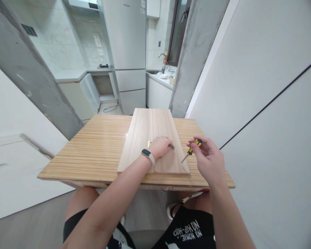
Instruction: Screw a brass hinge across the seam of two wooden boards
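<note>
Screw placement on paired wooden boards (155, 138), lying on the table (93, 152): a small screw (172, 147) is pinched by the left hand (159, 147); just right, a screwdriver (190, 151) is gripped by the right hand (208, 159); tip alignment judged next

My left hand (160, 146) covered most of a small brass-coloured metal fitting (149, 143) on the pale wooden board (145, 138), leaving only a sliver showing, too small to identify. A short grey metal piece (172, 147) poked from my fingertips, its shape unclear. My right hand (208, 159) hid part of the yellow-and-black screwdriver handle (194, 145). My forearms and knees ran off the bottom edge. The items beside the far kitchen sink tap (162, 62) were too distant to make out.
</note>
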